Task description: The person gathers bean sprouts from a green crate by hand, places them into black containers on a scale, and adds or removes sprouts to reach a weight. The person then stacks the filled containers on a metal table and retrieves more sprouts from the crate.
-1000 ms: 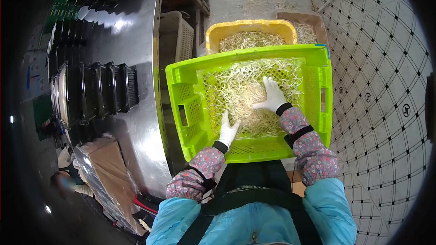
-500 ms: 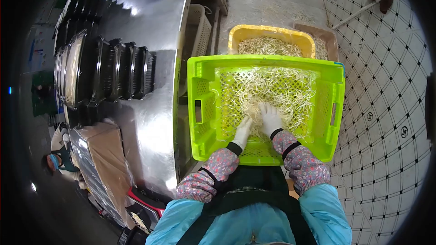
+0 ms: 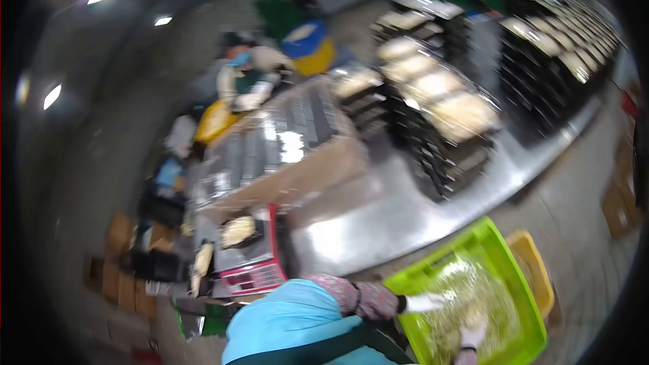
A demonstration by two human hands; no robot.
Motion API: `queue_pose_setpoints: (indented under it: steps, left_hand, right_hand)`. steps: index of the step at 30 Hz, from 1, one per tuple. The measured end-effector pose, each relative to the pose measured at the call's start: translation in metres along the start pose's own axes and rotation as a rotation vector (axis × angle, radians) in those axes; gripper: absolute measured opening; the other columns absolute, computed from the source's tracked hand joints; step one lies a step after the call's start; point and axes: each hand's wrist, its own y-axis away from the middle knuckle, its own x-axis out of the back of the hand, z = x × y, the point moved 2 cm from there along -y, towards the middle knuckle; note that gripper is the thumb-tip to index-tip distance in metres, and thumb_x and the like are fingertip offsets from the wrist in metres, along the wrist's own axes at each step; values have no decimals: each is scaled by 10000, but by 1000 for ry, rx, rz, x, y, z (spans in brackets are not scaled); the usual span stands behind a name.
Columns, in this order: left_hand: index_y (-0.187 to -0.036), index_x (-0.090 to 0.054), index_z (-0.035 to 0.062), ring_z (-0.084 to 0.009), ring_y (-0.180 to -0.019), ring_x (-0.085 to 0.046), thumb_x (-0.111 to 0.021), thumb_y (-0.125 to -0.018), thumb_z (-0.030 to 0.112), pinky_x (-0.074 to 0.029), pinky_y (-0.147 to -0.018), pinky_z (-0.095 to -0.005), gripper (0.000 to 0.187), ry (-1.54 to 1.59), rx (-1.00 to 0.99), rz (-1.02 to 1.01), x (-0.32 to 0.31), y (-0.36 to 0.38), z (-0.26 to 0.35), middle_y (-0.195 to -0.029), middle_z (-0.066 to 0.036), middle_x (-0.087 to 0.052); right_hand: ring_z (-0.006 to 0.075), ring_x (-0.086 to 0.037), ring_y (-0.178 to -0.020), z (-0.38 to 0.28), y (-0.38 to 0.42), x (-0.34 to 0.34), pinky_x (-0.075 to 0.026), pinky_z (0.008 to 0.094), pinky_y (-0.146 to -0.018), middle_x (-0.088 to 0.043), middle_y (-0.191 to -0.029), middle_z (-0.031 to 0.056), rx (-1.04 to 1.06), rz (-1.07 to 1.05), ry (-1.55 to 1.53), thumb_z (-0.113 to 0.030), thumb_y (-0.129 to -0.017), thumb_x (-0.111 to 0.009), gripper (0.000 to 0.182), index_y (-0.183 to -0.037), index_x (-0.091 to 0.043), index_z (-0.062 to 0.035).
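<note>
A bright green plastic crate (image 3: 535, 345) at the lower right holds a spread of pale bean sprouts (image 3: 449, 328). My left hand (image 3: 426, 302), in a white glove, reaches over the crate's near side, fingers stretched out flat above or on the sprouts. My right hand (image 3: 473, 334), also gloved, is low among the sprouts beside a pale clump. Its fingers are smeared by motion and partly hidden, so its grip does not show.
A steel table (image 3: 338, 230) carries stacked black trays of sprouts (image 3: 439, 101), a covered carton (image 3: 291, 176) and a red-edged scale (image 3: 253, 277) with a filled tray (image 3: 238, 231). A yellow tub (image 3: 531, 263) stands beyond the crate. A co-worker (image 3: 247, 78) is across the table.
My view has swung left and up toward the table and scale, so the crate now sits at the lower right. My hands are still in the crate, now farther apart.
</note>
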Motion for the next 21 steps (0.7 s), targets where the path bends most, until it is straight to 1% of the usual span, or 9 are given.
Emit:
queue_pose_setpoints:
  steps: [1, 2, 4, 9, 12, 15, 17, 19, 21]
  left_hand:
    - [-1308, -550, 68, -181, -1150, -566, -531, -981, 360, -439, -996, -336, 438, 50, 71, 32, 10, 13, 21, -1246, -98, -627]
    - [-1319, -541, 76, -172, -1142, -567, -539, -981, 343, -450, -978, -320, 431, 143, 67, 75, 14, 17, 12, -1232, -90, -636]
    - [-1324, -539, 80, -168, -1140, -566, -542, -980, 338, -449, -977, -313, 430, 120, 50, 109, 22, 29, 2, -1235, -86, -633]
    - [-1336, -520, 48, -154, -1153, -556, -546, -983, 323, -434, -996, -296, 447, 153, 67, 324, 32, 92, 24, -1243, -84, -625]
    - [-1268, -578, 33, -135, -1068, -597, -579, -967, 241, -457, -944, -256, 366, 320, -18, 442, 12, 116, 2, -1156, -86, -659]
    - [-1311, -544, 18, -148, -1161, -549, -565, -975, 270, -403, -1026, -286, 420, 331, 112, 450, -11, 150, 10, -1241, -81, -625]
    - [-1309, -550, 26, -157, -1160, -550, -559, -978, 273, -406, -1021, -293, 413, 302, 67, 470, -24, 175, 9, -1241, -81, -624]
    - [-1308, -554, 41, -160, -1157, -551, -553, -979, 282, -409, -1016, -299, 408, 240, 110, 514, -33, 199, 8, -1238, -79, -626]
    - [-1292, -560, 39, -166, -1082, -584, -567, -962, 295, -456, -947, -298, 418, 295, 58, 606, -44, 216, -10, -1193, -97, -647]
  right_hand:
    - [258, -558, -1186, -2, -1, 4, -462, 419, -1010, -574, -1300, 113, 267, -182, 384, -44, -819, -619, 664, -1432, -362, -65]
    - [258, -558, -1186, 10, -9, -8, -462, 419, -1010, -574, -1300, 113, 261, -211, 359, -44, -819, -619, 664, -1432, -362, -65]
    - [250, -578, -1153, -11, 15, -3, -450, 410, -1018, -558, -1309, 147, 488, -52, 1339, 129, -634, -680, 926, -1461, -296, -37]
    - [236, -601, -1080, -19, 26, -15, -476, 348, -960, -597, -1232, 144, 616, 145, 1526, 99, -555, -746, 1002, -1448, -308, -19]
    - [233, -610, -1058, -32, 41, -15, -468, 331, -964, -608, -1213, 155, 637, -185, 1106, 38, -542, -796, 1071, -1473, -269, -12]
    - [245, -579, -1108, -36, 71, -26, -470, 361, -963, -566, -1251, 133, 553, 186, 2071, 48, -548, -766, 968, -1414, -334, 8]
    - [263, -586, -1102, -35, 77, -29, -465, 382, -974, -594, -1206, 139, 732, 129, 2005, 49, -560, -758, 933, -1400, -355, 0]
    - [301, -589, -1109, -36, 74, -41, -440, 416, -1007, -604, -1210, 163, 674, -328, 1197, 4, -586, -791, 952, -1425, -341, -7]
    - [298, -589, -1110, -37, 57, -35, -436, 419, -1013, -602, -1216, 163, 625, -369, 1234, 30, -591, -782, 940, -1425, -348, -9]
